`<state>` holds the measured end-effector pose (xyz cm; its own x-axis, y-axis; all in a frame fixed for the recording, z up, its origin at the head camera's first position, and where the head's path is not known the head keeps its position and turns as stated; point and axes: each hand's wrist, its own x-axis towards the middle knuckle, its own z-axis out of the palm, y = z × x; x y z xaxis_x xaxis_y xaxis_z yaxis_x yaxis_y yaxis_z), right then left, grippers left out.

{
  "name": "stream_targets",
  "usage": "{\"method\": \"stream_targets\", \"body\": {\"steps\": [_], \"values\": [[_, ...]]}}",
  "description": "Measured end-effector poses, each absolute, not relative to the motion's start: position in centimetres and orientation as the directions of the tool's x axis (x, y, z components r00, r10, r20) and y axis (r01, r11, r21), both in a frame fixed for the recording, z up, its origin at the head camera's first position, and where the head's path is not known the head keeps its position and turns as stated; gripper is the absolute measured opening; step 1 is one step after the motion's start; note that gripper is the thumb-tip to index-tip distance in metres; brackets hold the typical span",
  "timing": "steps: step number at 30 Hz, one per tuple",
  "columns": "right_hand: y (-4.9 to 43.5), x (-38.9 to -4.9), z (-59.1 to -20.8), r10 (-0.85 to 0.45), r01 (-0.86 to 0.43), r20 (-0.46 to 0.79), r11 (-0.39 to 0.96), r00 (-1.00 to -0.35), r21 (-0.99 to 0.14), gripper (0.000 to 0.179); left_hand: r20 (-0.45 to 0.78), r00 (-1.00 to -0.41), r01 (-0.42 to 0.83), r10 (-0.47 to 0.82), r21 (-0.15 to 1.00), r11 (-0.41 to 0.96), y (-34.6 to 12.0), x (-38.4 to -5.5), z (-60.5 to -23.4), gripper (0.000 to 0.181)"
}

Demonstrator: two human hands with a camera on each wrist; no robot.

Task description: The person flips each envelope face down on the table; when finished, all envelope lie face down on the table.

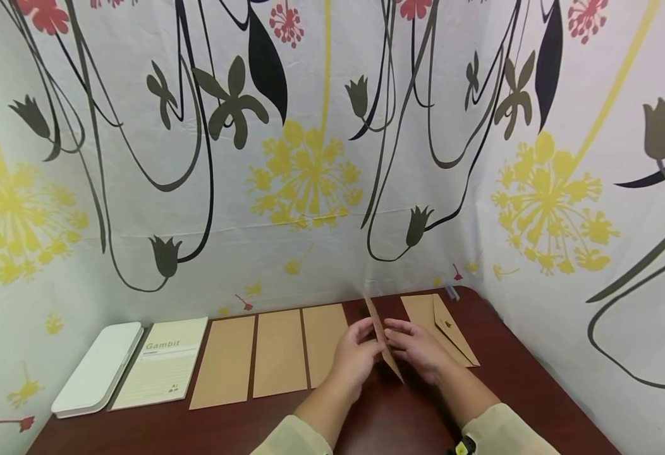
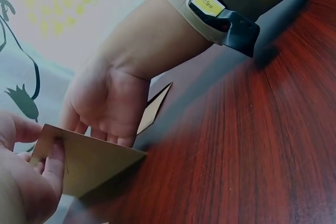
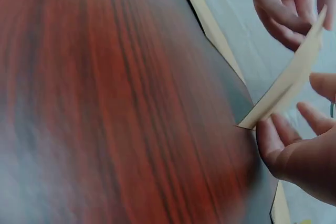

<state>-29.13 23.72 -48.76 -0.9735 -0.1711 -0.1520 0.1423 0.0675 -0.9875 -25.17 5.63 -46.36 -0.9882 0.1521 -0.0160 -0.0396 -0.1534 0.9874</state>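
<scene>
A brown kraft envelope [image 1: 391, 363] stands tilted nearly on edge between my two hands, right of the middle of the table. My left hand [image 1: 355, 351] pinches it, with the thumb on the near face in the left wrist view and the other fingers behind. Against its right face rest the fingertips of my right hand [image 1: 420, 347]. That hand's fingers are spread and loosely bent in the right wrist view. To the right lies another kraft envelope [image 1: 423, 313] with a pointed flap. Left of my hands, several plain kraft envelopes [image 1: 280, 354] lie side by side.
Farther left lie a cream notepad [image 1: 158, 360] marked Gambit and a white flat case [image 1: 99, 366]. A small grey object [image 1: 452, 292] sits at the back right corner. A flower-printed cloth wall [image 1: 310, 253] borders the dark red wooden table [image 1: 139, 436].
</scene>
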Motion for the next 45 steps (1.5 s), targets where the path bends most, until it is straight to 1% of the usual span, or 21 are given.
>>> {"method": "stream_targets", "body": {"steps": [6,12,18,26,30,33,35,38,40,45], "values": [[24.7,-29.6,-48.5,-0.16,0.171,-0.18,0.073,-0.971,-0.983,0.061,-0.021,-0.997,-0.025,0.069,0.998,-0.06,5.2,-25.5,-47.3,0.064],[25.3,-30.1,-48.2,-0.174,0.175,-0.183,0.062,-0.968,-0.983,0.06,-0.043,-0.998,-0.041,0.047,0.999,0.029,4.8,-25.8,-48.0,0.068],[25.8,-30.4,-48.4,-0.163,0.162,-0.172,0.07,-0.972,-0.984,0.059,-0.087,-0.993,-0.079,0.083,0.992,0.1,4.3,-26.1,-48.1,0.066],[25.7,-31.0,-48.6,-0.148,0.144,-0.156,0.09,-0.977,-0.985,0.057,-0.145,-0.978,-0.125,0.152,0.983,0.133,4.3,-26.4,-48.0,0.067],[25.7,-31.2,-48.5,-0.147,0.13,-0.143,0.1,-0.979,-0.987,0.054,-0.12,-0.977,-0.087,0.179,0.979,0.183,4.3,-26.5,-47.7,0.068],[26.4,-31.2,-48.2,-0.14,0.114,-0.134,0.147,-0.981,-0.983,0.055,-0.096,-0.978,-0.056,0.183,0.975,0.216,4.7,-26.4,-47.2,0.068],[27.3,-31.2,-47.8,-0.118,0.109,-0.132,0.178,-0.984,-0.978,0.057,-0.081,-0.979,-0.04,0.188,0.977,0.209,5.1,-26.3,-46.9,0.069],[29.1,-30.8,-47.0,-0.074,0.111,-0.131,0.234,-0.989,-0.966,0.06,-0.067,-0.975,-0.033,0.212,0.987,0.156,6.1,-26.1,-46.6,0.068],[30.3,-30.6,-46.8,-0.036,0.123,-0.136,0.245,-0.99,-0.962,0.061,-0.066,-0.972,-0.042,0.227,0.993,0.109,7.0,-25.9,-46.7,0.069],[33.5,-30.3,-46.6,0.009,0.143,-0.146,0.27,-0.989,-0.952,0.067,-0.082,-0.969,-0.075,0.234,0.996,0.039,9.9,-25.3,-47.4,0.068]]}}
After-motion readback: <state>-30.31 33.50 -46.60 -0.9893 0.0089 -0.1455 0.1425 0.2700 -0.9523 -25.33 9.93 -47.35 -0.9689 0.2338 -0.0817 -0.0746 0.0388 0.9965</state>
